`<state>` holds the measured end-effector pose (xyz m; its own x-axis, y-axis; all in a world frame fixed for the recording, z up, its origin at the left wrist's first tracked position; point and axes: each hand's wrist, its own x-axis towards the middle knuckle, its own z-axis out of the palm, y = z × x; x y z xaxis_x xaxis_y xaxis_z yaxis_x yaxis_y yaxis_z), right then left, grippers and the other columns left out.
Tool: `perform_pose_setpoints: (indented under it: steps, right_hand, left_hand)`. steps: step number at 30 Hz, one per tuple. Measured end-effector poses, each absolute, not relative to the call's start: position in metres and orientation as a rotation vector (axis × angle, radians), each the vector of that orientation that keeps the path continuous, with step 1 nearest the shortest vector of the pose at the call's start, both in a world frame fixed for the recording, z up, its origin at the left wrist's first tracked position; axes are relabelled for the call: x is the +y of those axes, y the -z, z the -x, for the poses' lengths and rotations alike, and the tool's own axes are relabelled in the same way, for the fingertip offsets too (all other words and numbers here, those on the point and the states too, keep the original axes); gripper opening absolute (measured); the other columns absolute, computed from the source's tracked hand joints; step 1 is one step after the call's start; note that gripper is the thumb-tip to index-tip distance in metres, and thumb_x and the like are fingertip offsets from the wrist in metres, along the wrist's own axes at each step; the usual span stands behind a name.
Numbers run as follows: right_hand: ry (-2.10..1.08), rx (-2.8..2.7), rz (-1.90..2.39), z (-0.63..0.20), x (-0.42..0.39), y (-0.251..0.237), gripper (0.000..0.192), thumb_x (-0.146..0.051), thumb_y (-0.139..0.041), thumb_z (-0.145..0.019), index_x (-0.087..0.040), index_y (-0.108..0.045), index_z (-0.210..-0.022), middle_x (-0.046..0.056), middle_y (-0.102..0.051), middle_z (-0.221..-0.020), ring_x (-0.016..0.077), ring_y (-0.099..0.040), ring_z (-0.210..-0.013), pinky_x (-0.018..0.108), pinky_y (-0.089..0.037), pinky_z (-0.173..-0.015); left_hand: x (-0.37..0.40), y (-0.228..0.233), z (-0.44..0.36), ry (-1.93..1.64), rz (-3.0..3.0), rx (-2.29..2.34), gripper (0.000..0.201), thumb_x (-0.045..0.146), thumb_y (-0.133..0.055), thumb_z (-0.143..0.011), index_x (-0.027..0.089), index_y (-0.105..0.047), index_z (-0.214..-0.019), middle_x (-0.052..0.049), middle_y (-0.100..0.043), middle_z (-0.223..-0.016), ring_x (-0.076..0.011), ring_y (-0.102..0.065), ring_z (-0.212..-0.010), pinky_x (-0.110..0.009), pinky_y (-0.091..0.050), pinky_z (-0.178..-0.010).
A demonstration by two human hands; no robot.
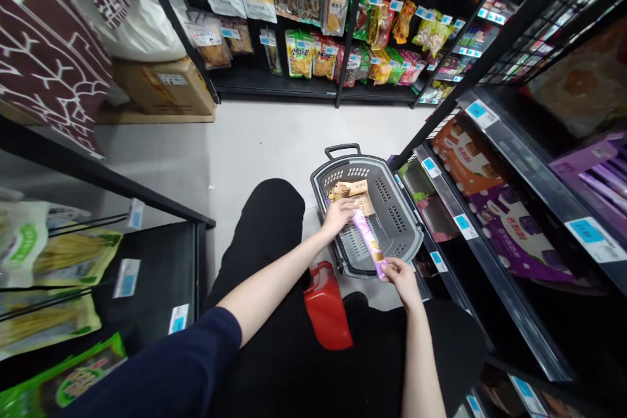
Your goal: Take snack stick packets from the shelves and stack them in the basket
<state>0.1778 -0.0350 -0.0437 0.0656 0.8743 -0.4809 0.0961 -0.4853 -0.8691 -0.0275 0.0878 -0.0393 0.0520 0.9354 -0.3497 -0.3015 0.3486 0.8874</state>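
A grey shopping basket [398,227] stands on the floor in front of my knees, with tan snack packets [353,190] lying in its far left corner. Over the basket I hold a long purple snack box [368,243] by both ends. My left hand [339,215] grips its far end next to the tan packets. My right hand [400,276] pinches its near end above the basket's front rim.
A red stool [327,305] sits between my legs. Shelves of purple and orange boxes [499,222] run along the right. Green snack bags [53,261] fill the left rack. Hanging packets [313,46] and a cardboard carton [166,86] stand at the aisle's far end.
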Motion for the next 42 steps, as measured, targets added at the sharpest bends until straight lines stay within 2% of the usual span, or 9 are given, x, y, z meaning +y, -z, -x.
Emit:
perform_pose_setpoints:
  steps: [3,7,12,17,23,28,33,36,42]
  right_hand:
    - [-1.355,-1.161,1.86,-0.17,-0.031,0.058,0.03,-0.041,-0.067,-0.061,-0.014,-0.064,-0.076,0.003,-0.064,-0.06,0.0186,-0.061,-0.057,0.03,-0.05,-0.058]
    - [-1.105,-1.517,2.208,-0.161,-0.022,0.072,0.011,-0.022,-0.057,-0.07,-0.017,-0.067,-0.072,0.005,-0.068,-0.068,0.0191,-0.063,-0.069,0.026,-0.046,-0.066]
    - [-1.095,-1.564,2.282,-0.132,0.021,0.082,0.011,-0.016,-0.059,-0.069,-0.018,-0.068,-0.074,0.007,-0.069,-0.076,0.0187,-0.062,-0.077,0.024,-0.043,-0.07]
    - [-1.148,-1.572,2.293,-0.092,0.063,0.105,0.028,-0.029,-0.052,-0.08,-0.012,-0.064,-0.099,0.008,-0.068,-0.088,0.0162,-0.061,-0.083,0.024,-0.043,-0.073]
    - [-1.267,-1.684,2.262,-0.115,0.055,0.112,0.007,-0.018,-0.064,-0.068,-0.014,-0.068,-0.071,0.006,-0.069,-0.073,0.0184,-0.063,-0.075,0.025,-0.044,-0.07]
    - [-0.915,-1.699,2.234,-0.22,0.083,0.021,0.022,-0.024,-0.052,-0.079,-0.017,-0.065,-0.094,0.003,-0.069,-0.086,0.0139,-0.062,-0.082,0.021,-0.043,-0.074]
    - [0.316,-1.626,2.117,-0.328,0.093,-0.151,0.032,-0.033,-0.038,-0.085,-0.016,-0.062,-0.096,0.01,-0.065,-0.096,0.0204,-0.058,-0.088,0.029,-0.04,-0.081]
    - [0.803,-1.572,2.203,-0.378,0.093,-0.229,0.032,-0.03,-0.038,-0.084,-0.011,-0.059,-0.1,0.015,-0.062,-0.098,0.0238,-0.057,-0.09,0.032,-0.039,-0.081]
    - [0.705,-1.821,2.883,-0.426,0.113,-0.267,0.031,-0.02,-0.038,-0.085,-0.006,-0.051,-0.109,0.022,-0.058,-0.102,0.0261,-0.058,-0.093,0.034,-0.042,-0.077]
  left_hand:
    - [0.094,0.033,0.039,-1.249,-0.574,1.191,0.03,0.015,-0.06,-0.068,0.012,-0.055,-0.097,-0.011,-0.064,-0.1,-0.0158,-0.062,-0.083,-0.027,-0.052,-0.067]
    - [0.101,0.027,0.047,-1.337,-0.459,1.204,0.023,0.019,-0.054,-0.072,0.013,-0.053,-0.094,-0.01,-0.065,-0.096,-0.0114,-0.062,-0.073,-0.028,-0.052,-0.069]
    - [0.103,0.025,0.043,-1.287,-0.435,1.166,0.022,0.018,-0.053,-0.07,0.013,-0.054,-0.091,-0.006,-0.065,-0.082,-0.0091,-0.06,-0.061,-0.025,-0.05,-0.063]
    - [0.103,0.023,0.042,-1.232,-0.433,1.132,0.019,0.018,-0.054,-0.07,0.012,-0.056,-0.087,-0.004,-0.064,-0.076,-0.0076,-0.058,-0.055,-0.02,-0.048,-0.056]
    - [0.106,0.025,0.044,-1.153,-0.402,1.128,0.015,0.016,-0.054,-0.069,0.011,-0.06,-0.082,-0.005,-0.066,-0.074,-0.0077,-0.057,-0.051,-0.019,-0.048,-0.051]
    - [0.11,0.028,0.041,-1.04,-0.388,1.121,0.016,0.014,-0.058,-0.068,0.012,-0.062,-0.083,-0.004,-0.067,-0.074,-0.009,-0.06,-0.052,-0.019,-0.05,-0.05]
    - [0.118,0.034,0.035,-0.94,-0.427,1.102,0.015,0.015,-0.062,-0.067,0.016,-0.065,-0.081,-0.002,-0.069,-0.075,-0.0097,-0.061,-0.055,-0.018,-0.051,-0.052]
    - [0.117,0.031,0.034,-0.914,-0.453,1.088,0.014,0.015,-0.062,-0.067,0.016,-0.065,-0.08,-0.002,-0.069,-0.075,-0.0095,-0.061,-0.054,-0.018,-0.051,-0.051]
    - [0.113,0.027,0.037,-0.906,-0.462,1.093,0.019,0.017,-0.066,-0.062,0.015,-0.065,-0.081,-0.003,-0.069,-0.074,-0.0099,-0.061,-0.054,-0.018,-0.051,-0.05]
